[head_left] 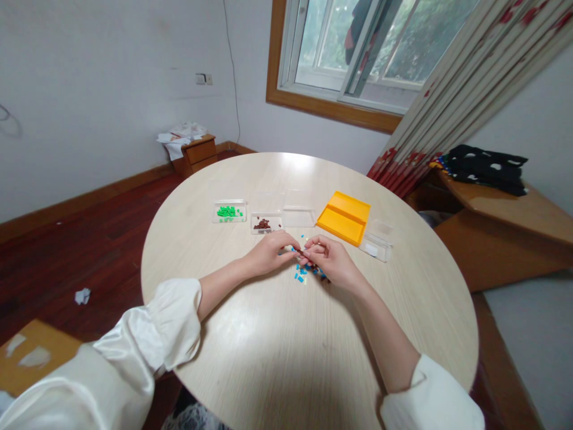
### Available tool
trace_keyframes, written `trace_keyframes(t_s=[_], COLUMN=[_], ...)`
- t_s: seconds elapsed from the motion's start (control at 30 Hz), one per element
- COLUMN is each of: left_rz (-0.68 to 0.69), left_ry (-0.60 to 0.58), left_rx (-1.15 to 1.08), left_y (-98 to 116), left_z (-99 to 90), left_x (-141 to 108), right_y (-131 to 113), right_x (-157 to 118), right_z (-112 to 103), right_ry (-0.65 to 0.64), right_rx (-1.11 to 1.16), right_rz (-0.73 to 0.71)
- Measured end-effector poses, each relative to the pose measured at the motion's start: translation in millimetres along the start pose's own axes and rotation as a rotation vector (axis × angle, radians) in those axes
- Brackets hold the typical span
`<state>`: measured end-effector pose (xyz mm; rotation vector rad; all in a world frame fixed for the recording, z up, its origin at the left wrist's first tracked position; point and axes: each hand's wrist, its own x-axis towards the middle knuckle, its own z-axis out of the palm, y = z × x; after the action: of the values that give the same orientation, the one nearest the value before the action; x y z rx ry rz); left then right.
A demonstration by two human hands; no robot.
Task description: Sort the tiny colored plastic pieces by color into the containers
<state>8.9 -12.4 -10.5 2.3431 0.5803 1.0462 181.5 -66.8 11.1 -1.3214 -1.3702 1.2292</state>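
1 window (324, 42), patterned curtain (463, 83), black cloth (486, 169)

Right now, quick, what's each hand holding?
Left hand: closed, seems to hold a brown piece.
Right hand: closed, seems to hold the same piece.

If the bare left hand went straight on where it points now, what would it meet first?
Most likely the bare right hand, just ahead. A small dark-brown piece seems to be between the two hands, but depth there is unclear.

The round bench (277, 358) carries clear boxes (301, 217) from ten to twelve o'clock and at two, a yellow case (342, 224) at one, blue pieces (300, 279) centrally.
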Motion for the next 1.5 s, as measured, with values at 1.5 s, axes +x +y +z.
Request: trace_keyframes(t_s=[1.5], left_rz=[-0.539], left_ry=[0.211], left_rx=[0.548], left_y=[-36], left_z=[-30.1], left_x=[0], right_y=[0], right_x=[-6], right_z=[-40], right_ry=[0.140], right_rx=[-0.877], right_rz=[0.140])
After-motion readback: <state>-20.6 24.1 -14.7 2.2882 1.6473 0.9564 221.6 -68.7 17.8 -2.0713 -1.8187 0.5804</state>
